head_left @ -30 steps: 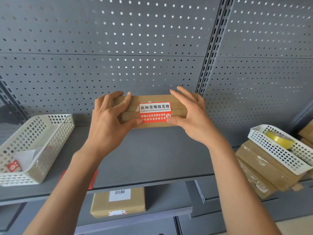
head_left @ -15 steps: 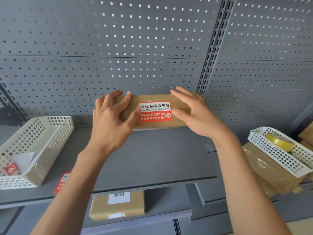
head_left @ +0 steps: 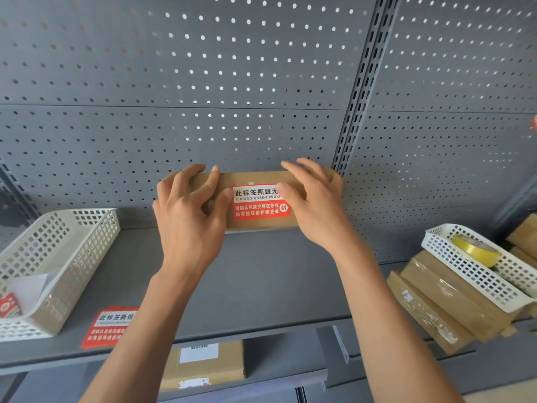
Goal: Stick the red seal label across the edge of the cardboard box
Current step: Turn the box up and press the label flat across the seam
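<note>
A flat brown cardboard box (head_left: 252, 178) stands on its long edge at the back of the grey shelf (head_left: 261, 280), against the pegboard. A red and white seal label (head_left: 258, 206) is stuck on its front face. My left hand (head_left: 189, 222) grips the box's left end, thumb beside the label's left edge. My right hand (head_left: 316, 210) holds the right end, with its thumb pressed on the label's upper right corner, hiding part of the print.
A beige mesh basket (head_left: 66, 257) with label sheets sits at the left. A loose red label sheet (head_left: 113, 324) lies near the shelf's front edge. At the right, a white basket (head_left: 476, 274) holding yellow tape (head_left: 476, 250) rests on stacked boxes (head_left: 441, 303). Another parcel (head_left: 203, 365) lies below.
The box has come down to rest on the shelf by the pegboard. My right thumb has slid from the label's lower right to its upper right. The loose red sheet has come into view.
</note>
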A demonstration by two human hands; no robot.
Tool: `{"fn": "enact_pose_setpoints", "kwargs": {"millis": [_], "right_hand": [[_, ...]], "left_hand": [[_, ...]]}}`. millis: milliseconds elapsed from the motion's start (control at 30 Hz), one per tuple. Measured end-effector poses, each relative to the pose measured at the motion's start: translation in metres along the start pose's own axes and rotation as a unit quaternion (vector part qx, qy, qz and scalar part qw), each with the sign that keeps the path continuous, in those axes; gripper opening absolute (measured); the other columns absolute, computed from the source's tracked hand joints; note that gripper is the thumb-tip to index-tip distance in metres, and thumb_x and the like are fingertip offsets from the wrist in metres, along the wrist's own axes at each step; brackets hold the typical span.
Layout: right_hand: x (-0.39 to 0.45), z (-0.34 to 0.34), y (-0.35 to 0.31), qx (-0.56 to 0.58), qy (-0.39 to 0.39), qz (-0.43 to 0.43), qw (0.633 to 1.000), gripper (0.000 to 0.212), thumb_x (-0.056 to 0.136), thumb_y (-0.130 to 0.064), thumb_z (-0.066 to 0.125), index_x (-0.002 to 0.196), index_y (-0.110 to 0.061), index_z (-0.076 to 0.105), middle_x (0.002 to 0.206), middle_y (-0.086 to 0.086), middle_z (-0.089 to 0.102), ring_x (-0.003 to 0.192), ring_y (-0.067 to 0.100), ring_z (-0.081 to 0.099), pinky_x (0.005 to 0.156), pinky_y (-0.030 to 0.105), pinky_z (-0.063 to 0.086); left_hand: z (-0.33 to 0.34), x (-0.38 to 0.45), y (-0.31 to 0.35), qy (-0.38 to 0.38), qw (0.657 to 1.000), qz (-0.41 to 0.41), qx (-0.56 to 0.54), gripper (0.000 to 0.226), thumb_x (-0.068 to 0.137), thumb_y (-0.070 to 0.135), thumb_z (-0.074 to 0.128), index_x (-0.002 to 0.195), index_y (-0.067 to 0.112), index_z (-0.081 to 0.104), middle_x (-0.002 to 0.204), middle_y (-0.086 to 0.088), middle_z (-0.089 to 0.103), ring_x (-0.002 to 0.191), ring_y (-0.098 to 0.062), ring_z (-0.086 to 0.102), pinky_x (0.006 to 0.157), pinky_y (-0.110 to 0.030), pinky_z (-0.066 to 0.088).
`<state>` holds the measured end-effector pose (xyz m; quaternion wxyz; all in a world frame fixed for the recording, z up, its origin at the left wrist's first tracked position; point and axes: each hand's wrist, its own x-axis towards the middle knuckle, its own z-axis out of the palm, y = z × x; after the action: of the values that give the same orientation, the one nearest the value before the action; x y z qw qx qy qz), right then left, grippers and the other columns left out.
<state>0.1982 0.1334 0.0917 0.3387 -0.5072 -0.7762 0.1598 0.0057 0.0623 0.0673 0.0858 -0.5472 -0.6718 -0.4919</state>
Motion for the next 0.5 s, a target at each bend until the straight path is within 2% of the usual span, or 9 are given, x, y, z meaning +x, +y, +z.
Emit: {"fn": "enact_pose_setpoints", "kwargs": {"millis": [100,233,400,500], "right_hand": [[0.0010,0.0005,0.0002,0.007,0.002,-0.001,1.000,0.047,0.100,-0.053,0.043,0.145,-0.040,0.044,0.156,-0.015,0.032,0.142,0.028,0.017,0.116,0.054,0.026],[0.0023,-0.0009,0.0009,0.008,0.003,-0.003,1.000,0.044,0.102,-0.047,0.042,0.145,-0.040,0.044,0.156,-0.015,0.032,0.140,0.027,0.017,0.116,0.050,0.025],[0.0002,-0.0018,0.0015,-0.005,-0.008,-0.008,1.000,0.043,0.106,-0.039,0.031,0.147,-0.038,0.042,0.157,-0.015,0.029,0.140,0.023,0.015,0.116,0.047,0.025],[0.0002,-0.0048,0.0015,0.003,-0.018,-0.002,1.000,0.046,0.103,-0.050,0.031,0.146,-0.041,0.041,0.157,-0.017,0.027,0.141,0.020,0.013,0.118,0.050,0.023]], "left_hand": [[0.0010,0.0013,-0.0003,-0.001,1.000,-0.005,0.002,0.041,0.092,0.043,0.058,0.129,0.028,0.068,0.136,0.003,0.059,0.126,-0.027,0.041,0.096,-0.035,0.031],[0.0009,0.0012,-0.0004,-0.001,1.000,-0.001,0.002,0.039,0.094,0.038,0.055,0.129,0.028,0.067,0.137,0.003,0.058,0.127,-0.027,0.041,0.094,-0.035,0.030],[0.0006,0.0003,-0.0026,-0.004,1.000,0.012,0.001,0.041,0.096,0.026,0.047,0.134,0.025,0.064,0.139,0.001,0.057,0.127,-0.031,0.041,0.090,-0.036,0.027],[0.0006,0.0010,-0.0013,0.000,1.000,0.008,0.000,0.041,0.096,0.025,0.048,0.133,0.025,0.064,0.138,0.001,0.058,0.126,-0.031,0.042,0.090,-0.036,0.027]]}}
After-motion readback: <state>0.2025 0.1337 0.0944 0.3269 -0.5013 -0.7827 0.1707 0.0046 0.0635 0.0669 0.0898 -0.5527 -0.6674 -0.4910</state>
